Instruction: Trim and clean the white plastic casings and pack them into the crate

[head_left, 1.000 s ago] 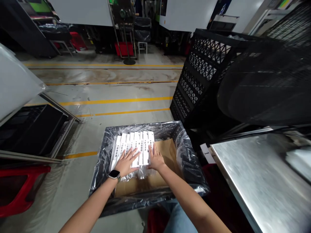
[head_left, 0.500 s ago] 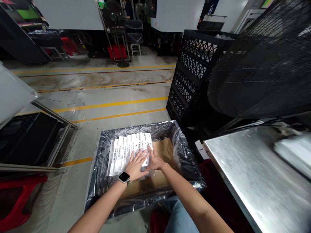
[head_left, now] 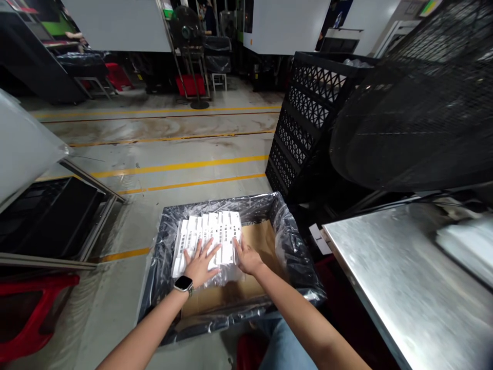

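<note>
A row of white slotted plastic parts [head_left: 210, 232] lies flat in the left half of a black crate lined with clear plastic [head_left: 289, 241] on the floor. My left hand [head_left: 201, 264], a smartwatch on its wrist, rests flat with fingers spread on the near ends of the parts. My right hand [head_left: 246, 257] lies flat at the right edge of the row, fingers along the last part. Brown cardboard [head_left: 259, 237] covers the crate bottom to the right of the parts.
A shiny metal table [head_left: 404, 288] stands at the right. Tall black lattice crates [head_left: 308, 113] and a dark mesh shape [head_left: 412, 108] rise behind it. A red stool [head_left: 31, 308] sits at the left, beside a dark machine tray [head_left: 50, 216]. Yellow floor lines run ahead.
My left hand has slid left along the parts' near ends and spread its fingers, apart from the right hand. The row of parts looks more even.
</note>
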Available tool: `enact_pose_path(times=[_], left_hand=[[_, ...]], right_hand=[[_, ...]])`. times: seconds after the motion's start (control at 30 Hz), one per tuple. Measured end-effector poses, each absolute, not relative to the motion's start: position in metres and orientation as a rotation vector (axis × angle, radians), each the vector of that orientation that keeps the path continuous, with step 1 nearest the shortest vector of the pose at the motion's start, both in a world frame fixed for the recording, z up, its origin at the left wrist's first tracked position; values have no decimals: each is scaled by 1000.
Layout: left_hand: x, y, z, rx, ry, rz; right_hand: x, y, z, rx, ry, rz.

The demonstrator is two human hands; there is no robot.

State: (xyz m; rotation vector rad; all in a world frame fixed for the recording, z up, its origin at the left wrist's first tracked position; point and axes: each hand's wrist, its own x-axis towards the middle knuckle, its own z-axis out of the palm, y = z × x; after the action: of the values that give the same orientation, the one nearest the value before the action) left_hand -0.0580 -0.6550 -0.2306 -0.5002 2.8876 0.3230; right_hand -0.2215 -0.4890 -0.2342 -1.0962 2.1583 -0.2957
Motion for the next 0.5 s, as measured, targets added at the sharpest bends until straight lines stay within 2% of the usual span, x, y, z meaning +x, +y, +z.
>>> enact_pose_path(times=[0.23,0.5], left_hand=[[-58,-661,-233,-585,2856,309],[-75,-645,-203,-636,2847,322]], right_hand=[[-216,-499,-238,-1118,2226,-170],[-231,-489,-229,-1023,2132,-169]])
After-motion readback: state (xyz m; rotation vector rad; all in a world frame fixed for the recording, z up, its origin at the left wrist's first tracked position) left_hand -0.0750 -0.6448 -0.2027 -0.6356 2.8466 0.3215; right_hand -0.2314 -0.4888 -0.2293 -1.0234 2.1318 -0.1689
